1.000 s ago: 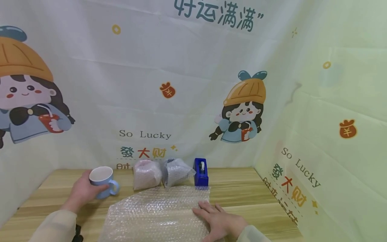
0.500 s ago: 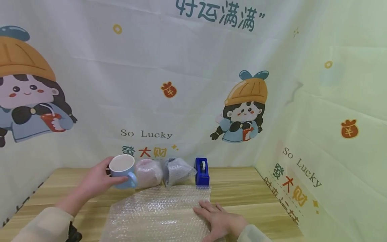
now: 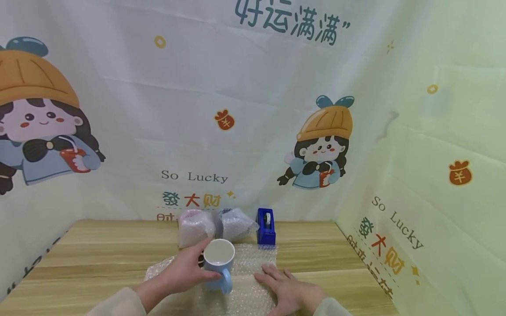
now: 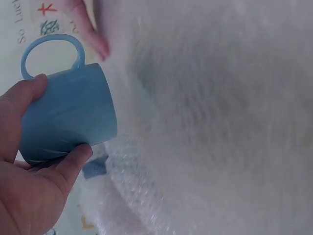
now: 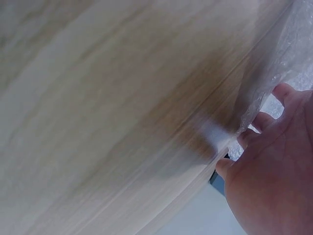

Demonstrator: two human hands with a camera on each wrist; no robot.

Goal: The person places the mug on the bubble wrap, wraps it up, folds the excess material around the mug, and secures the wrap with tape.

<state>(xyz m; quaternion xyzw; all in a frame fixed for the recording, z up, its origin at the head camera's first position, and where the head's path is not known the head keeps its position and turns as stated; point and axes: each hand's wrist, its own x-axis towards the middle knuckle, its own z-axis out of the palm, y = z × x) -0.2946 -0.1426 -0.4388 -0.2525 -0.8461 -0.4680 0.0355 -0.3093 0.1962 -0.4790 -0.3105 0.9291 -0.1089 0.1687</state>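
Observation:
A light blue mug (image 3: 218, 267) with a white inside is held upright over the bubble wrap sheet (image 3: 249, 289) in the head view. My left hand (image 3: 183, 271) grips its side, thumb near the handle. In the left wrist view the same mug (image 4: 71, 112) shows its handle, with fingers and thumb around its body; a small gap seems to separate its base from the wrap. My right hand (image 3: 290, 290) rests with spread fingers on the right side of the sheet. Those fingertips touch the edge of the wrap in the right wrist view, where my right hand (image 5: 274, 152) appears from the palm side.
Behind the sheet stand two bubble-wrapped bundles, a pinkish one (image 3: 195, 228) and a greyish one (image 3: 236, 224). A blue tape dispenser (image 3: 266, 227) is to their right. The wooden table (image 3: 99, 263) meets a printed cloth backdrop (image 3: 261, 145) at the back and right.
My left hand has carried the mug from the table's left side, lifting it, then rightward and nearer, over the bubble wrap. My right hand has stayed on the sheet.

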